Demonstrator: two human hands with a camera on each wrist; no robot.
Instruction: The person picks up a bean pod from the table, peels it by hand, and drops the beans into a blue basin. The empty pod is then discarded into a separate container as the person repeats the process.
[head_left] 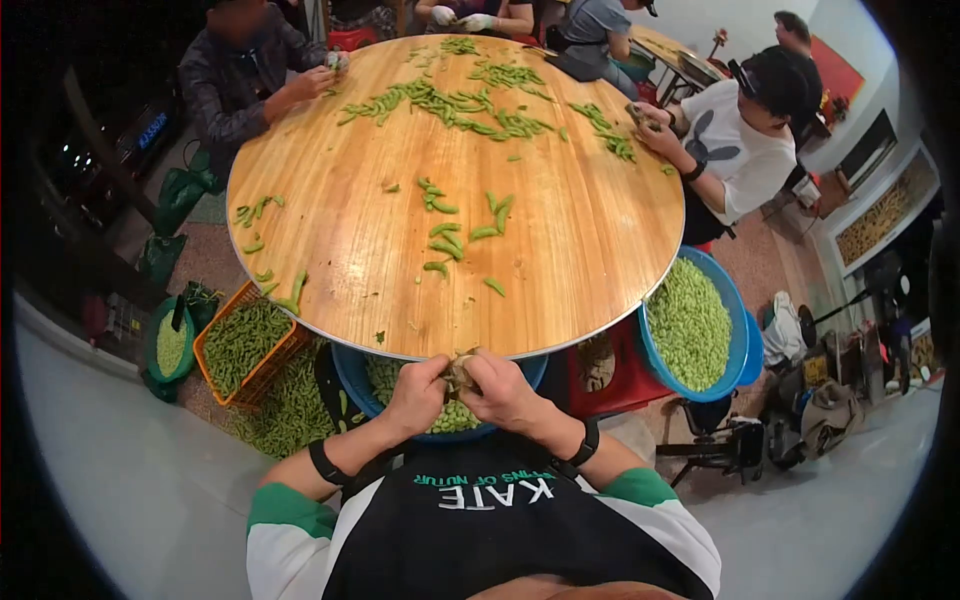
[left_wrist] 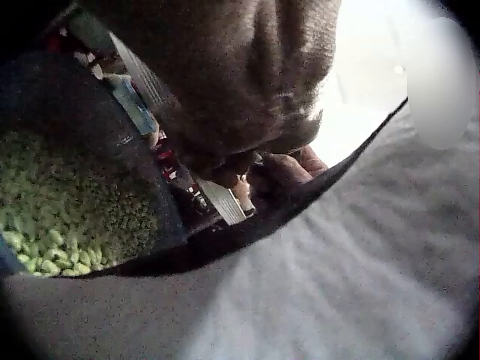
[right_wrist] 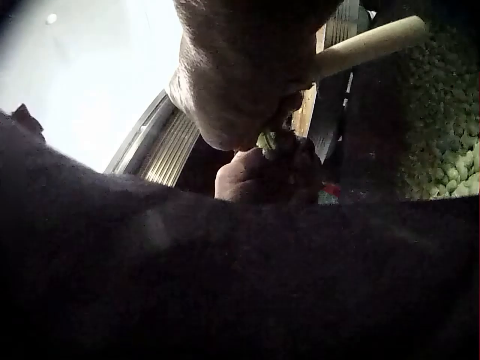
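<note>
Just past the near edge of the round wooden table (head_left: 350,270), my left hand (head_left: 415,398) and right hand (head_left: 503,392) meet fingertip to fingertip. Their fingers are curled in and pinch a small green bean pod (right_wrist: 268,141) between them; most of it is hidden by the fingers. Below the hands sits a blue basin (head_left: 350,378) of shelled green beans (left_wrist: 64,251). In the right wrist view a pale rod-like shape (right_wrist: 375,46) sticks out beside the right hand. Several loose green pods (head_left: 447,240) lie on the tabletop ahead of the hands.
A larger heap of pods (head_left: 440,100) covers the far side of the table, where other people sit handling pods. At right stands another blue basin (head_left: 738,300) full of shelled beans. An orange crate (head_left: 207,365) of pods is at left, with more pods (head_left: 290,405) on the floor.
</note>
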